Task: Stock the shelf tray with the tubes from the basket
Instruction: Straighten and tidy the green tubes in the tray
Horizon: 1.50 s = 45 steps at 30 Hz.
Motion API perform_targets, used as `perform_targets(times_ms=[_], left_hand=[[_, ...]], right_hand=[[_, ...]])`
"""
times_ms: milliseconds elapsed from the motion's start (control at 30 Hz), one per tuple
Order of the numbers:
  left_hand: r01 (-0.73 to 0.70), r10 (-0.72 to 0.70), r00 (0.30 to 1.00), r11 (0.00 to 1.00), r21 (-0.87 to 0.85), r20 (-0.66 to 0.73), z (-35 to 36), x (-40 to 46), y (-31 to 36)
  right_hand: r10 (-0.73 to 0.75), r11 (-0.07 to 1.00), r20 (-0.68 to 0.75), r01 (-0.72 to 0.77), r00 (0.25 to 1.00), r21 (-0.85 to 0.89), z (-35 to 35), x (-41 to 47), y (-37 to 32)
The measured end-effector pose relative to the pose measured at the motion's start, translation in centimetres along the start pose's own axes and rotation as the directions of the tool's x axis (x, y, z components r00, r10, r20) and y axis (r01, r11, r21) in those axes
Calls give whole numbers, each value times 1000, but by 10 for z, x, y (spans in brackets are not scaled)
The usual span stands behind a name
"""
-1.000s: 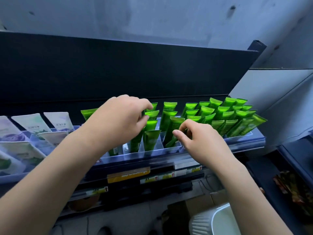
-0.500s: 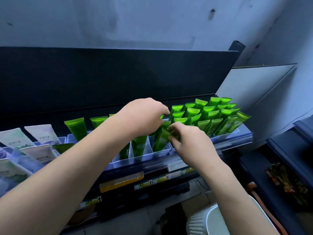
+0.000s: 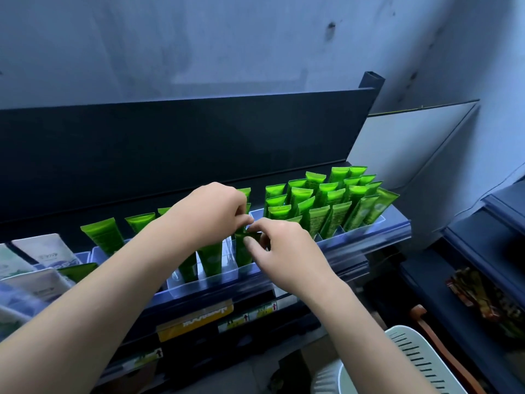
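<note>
A clear plastic shelf tray (image 3: 216, 278) with dividers holds several bright green tubes standing crimp-end up. The right part is densely packed with green tubes (image 3: 326, 206); the left part holds fewer, spaced apart (image 3: 102, 237). My left hand (image 3: 210, 217) and my right hand (image 3: 284, 251) meet over the tray's middle. Both pinch the top of one green tube (image 3: 244, 248) that stands in a front slot. The white slatted basket (image 3: 417, 359) sits low at the bottom right, its inside hidden.
White and pale tubes (image 3: 42, 257) fill the tray section at the far left. A dark back panel (image 3: 170, 155) rises behind the shelf. Price labels (image 3: 196, 322) line the shelf edge. A dark blue rack (image 3: 488, 251) with coloured packets stands at the right.
The view has swung left and down, shifting the shelf rightward in frame. Both hands have closed in together on one tube at the tray's front middle.
</note>
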<state>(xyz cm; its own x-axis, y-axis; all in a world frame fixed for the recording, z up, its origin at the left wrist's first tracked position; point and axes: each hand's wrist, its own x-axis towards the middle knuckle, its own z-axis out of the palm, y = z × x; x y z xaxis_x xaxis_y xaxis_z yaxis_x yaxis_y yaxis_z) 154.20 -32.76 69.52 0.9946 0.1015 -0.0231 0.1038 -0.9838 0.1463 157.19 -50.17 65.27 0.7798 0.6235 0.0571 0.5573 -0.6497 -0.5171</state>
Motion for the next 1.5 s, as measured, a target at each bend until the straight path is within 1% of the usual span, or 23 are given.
perform_targets(times_ms=[100, 167, 300, 400, 500, 567, 633, 700, 767, 867, 933, 1067, 1200, 1367, 1500], left_hand=[[16, -16, 1000, 1000, 4, -26, -2, -1, 3], [23, -24, 1000, 1000, -21, -19, -3, -3, 3], [37, -39, 999, 997, -70, -18, 2, -3, 2], [40, -45, 997, 997, -72, -66, 8, -2, 0], [9, -15, 993, 999, -52, -113, 12, 0, -2], [-11, 7, 992, 1000, -26, -127, 13, 1, -2], [-44, 46, 990, 999, 13, -133, 14, 1, -2], [-70, 73, 988, 997, 27, -138, 13, 1, -2], [-73, 73, 986, 997, 10, -147, 12, 0, 0], [-62, 60, 986, 998, -8, -152, 11, -2, 4], [-60, 56, 985, 998, -21, -160, 11, -3, 4], [-71, 64, 980, 997, -32, -190, 9, -6, 2], [-79, 69, 975, 996, -41, -211, 7, -10, 0], [-89, 78, 971, 995, -40, -224, 8, -13, 1], [-108, 99, 973, 993, -36, -209, 9, -14, 3]], right_hand=[[-40, 996, -11, 39, 999, -83, 1, 0, -2], [-59, 993, -21, 57, 998, -103, 1, 0, -2], [-54, 996, -23, 52, 998, -79, 3, -1, 3], [-67, 997, -17, 67, 998, -40, 4, -3, 8], [-64, 998, 2, 64, 998, 23, -3, -6, 15], [-38, 997, -57, 42, 998, 67, -17, -4, 23], [17, 998, -124, -8, 992, 67, -35, 4, 34], [62, 998, -118, -63, 991, -6, -52, 15, 41], [97, 990, -48, -101, 994, -95, -60, 25, 39], [123, 965, 38, -110, 992, -237, -53, 35, 28], [124, 947, 30, -109, 992, -302, -46, 39, 22], [132, 927, -26, -133, 991, -352, -35, 41, 16], [121, 921, -82, -143, 989, -364, -25, 37, 13], [99, 910, -64, -116, 993, -399, -27, 36, 10], [116, 904, -55, -128, 992, -407, -30, 35, 11]])
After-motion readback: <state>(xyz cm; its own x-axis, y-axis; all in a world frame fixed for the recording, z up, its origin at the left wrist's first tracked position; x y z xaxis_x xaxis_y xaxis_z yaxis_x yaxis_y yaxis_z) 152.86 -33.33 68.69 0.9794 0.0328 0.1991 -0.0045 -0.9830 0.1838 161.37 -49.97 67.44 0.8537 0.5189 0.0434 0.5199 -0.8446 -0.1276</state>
